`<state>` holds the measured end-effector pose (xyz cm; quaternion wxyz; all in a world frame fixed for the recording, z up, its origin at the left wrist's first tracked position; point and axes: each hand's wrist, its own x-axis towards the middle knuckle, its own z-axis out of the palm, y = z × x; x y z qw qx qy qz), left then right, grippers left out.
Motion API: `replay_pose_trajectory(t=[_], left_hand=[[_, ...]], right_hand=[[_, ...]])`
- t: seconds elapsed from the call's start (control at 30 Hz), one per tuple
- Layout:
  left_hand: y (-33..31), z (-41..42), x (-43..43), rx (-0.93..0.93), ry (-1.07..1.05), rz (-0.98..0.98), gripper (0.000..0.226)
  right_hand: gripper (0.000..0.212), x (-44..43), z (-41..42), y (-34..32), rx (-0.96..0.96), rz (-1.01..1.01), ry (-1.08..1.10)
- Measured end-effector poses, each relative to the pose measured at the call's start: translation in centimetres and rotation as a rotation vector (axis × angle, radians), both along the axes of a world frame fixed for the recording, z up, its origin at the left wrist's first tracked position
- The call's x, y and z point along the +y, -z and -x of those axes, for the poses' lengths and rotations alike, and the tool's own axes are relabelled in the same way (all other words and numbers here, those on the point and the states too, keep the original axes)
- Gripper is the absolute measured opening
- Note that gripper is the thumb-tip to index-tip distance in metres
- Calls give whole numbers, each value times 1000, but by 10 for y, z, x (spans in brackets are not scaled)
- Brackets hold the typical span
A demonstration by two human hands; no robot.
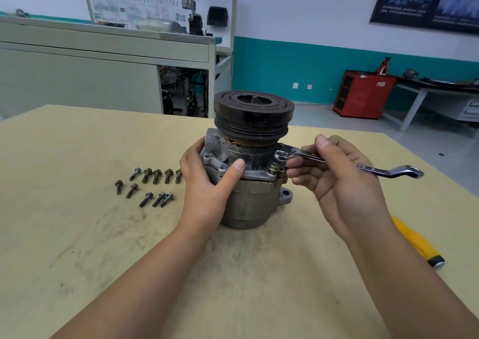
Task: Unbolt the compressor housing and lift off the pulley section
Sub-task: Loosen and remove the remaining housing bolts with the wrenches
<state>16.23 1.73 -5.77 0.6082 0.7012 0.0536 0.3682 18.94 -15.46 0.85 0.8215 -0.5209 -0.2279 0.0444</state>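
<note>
Bare forearms — left hand (210, 183), right hand (346, 183) bare too — nails clipped short.

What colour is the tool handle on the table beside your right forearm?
The tool handle is yellow, black at its end; head view shows it best.

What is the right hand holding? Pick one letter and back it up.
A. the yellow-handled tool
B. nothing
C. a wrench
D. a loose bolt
C: the right hand pinches the wrench by its shaft, with the ring end up beside the compressor, while the yellow-handled tool lies untouched on the table.
</note>
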Motion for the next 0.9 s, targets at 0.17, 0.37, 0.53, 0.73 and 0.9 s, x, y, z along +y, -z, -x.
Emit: replay_pose_trajectory(t=[0.17,0.37,0.53,0.73,0.9], left_hand=[[0,0,-1,3,-10,-5,76],[0,0,0,2,-9,-12,76],[1,0,0,5,4,-5,74],[0,0,1,6,-3,-12,73],[0,0,0,13,0,-6,74]], right_hand=[[26,8,18,2,-335,256,226],[20,10,23,10,-559,480,435],[22,5,15,3,-395,374,325],[20,4,14,11,-550,454,395],[24,-2,-6,5,-148,179,34]])
